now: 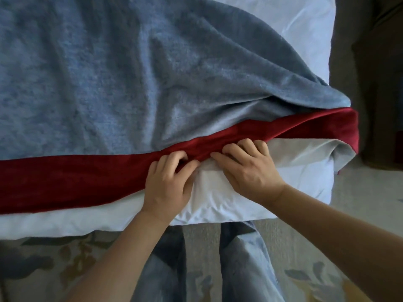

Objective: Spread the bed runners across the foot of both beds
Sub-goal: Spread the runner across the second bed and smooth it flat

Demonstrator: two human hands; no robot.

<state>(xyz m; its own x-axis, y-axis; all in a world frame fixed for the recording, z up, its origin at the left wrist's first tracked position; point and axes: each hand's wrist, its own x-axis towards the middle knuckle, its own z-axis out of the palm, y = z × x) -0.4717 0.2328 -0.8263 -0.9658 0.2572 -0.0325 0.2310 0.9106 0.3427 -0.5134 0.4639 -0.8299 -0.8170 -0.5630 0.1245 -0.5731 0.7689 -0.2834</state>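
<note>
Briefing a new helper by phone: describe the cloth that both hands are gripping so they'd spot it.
Look at the white-sheeted bed, along its near edge. A long band runs across it, between the blue-grey blanket and the white bedding: the red runner. It alone is deep red.

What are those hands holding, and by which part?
The left hand and right hand both grip the bed runner by the near edge of its red band, side by side.

Open floor (359, 192) right of the bed (305, 29); a dark armchair (375, 73) blocks farther back.
</note>
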